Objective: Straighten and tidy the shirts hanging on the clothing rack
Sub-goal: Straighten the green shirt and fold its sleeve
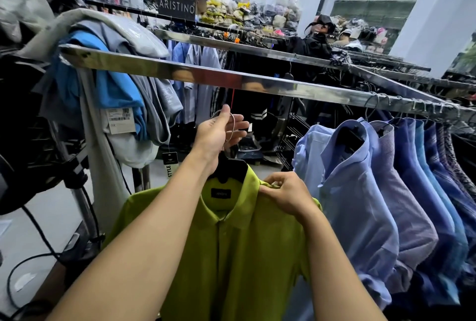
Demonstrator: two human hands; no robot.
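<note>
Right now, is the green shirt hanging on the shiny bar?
No, the left hand holds the green shirt by its hanger hook in the air below the shiny bar, not over it.

One green shirt (244, 256), seven-odd blue shirts (360, 192).

left hand (215, 132) grips hanger hook (233, 125) below rail (231, 81) | right hand (286, 195) pinches green shirt (231, 256) collar
</note>
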